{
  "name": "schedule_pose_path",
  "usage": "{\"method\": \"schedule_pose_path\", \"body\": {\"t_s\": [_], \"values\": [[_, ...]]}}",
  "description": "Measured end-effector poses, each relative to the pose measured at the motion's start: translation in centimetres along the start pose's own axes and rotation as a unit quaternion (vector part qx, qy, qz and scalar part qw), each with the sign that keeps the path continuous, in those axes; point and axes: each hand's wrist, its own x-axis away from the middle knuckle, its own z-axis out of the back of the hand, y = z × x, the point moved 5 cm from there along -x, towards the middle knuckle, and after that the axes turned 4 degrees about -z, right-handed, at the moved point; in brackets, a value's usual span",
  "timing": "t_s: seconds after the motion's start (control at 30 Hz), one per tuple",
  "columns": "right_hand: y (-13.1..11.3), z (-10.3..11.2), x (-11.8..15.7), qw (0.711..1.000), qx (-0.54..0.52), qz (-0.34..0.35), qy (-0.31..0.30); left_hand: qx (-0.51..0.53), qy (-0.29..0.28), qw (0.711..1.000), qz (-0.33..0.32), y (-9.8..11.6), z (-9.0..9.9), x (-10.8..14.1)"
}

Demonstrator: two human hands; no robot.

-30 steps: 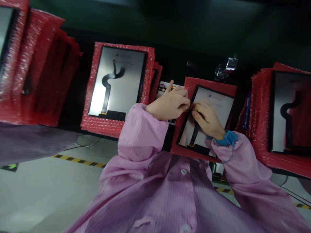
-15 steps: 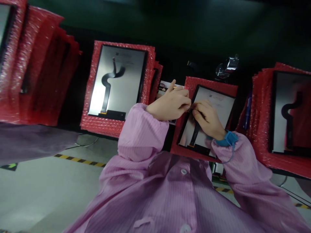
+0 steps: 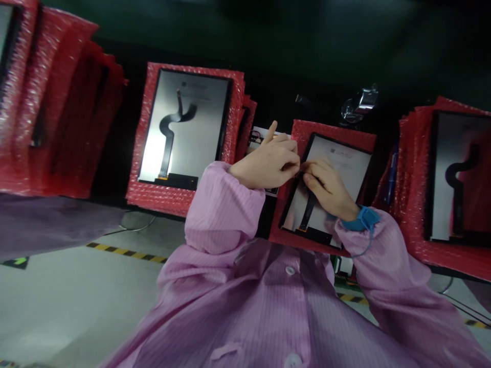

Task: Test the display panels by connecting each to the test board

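A display panel [image 3: 347, 179] with a shiny silver back lies on red bubble wrap [image 3: 333, 128] in front of me. Its black flex cable [image 3: 308, 210] runs up from the lower edge to my fingers. My right hand [image 3: 330, 186], with a blue band at the wrist, pinches the cable's upper end over the panel's left edge. My left hand [image 3: 270, 162] meets it there, thumb and forefinger pressed together, one finger raised. What sits between the left fingertips is hidden. Partly under the left hand is a white-edged board [image 3: 261, 134] with wires.
Another panel [image 3: 192, 128] with its curved cable rests on stacked bubble wrap at left. More red bags [image 3: 65, 102] stand far left. At right is a third panel [image 3: 445, 153], beside a blue pen [image 3: 391, 174]. A clear tape roll [image 3: 358, 106] and a small dark strip [image 3: 305, 100] lie behind.
Both hands stay together at the cable's end. The left hand has shifted very slightly left, and the right wrist has turned a little. The panels have not moved.
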Motion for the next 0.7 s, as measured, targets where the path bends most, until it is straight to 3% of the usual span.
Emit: {"method": "schedule_pose_path", "body": {"t_s": [0.7], "values": [[0.1, 0.09, 0.21, 0.999, -0.03, 0.029, 0.014, 0.041, 0.016, 0.998, -0.034, 0.47, 0.19, -0.34]]}}
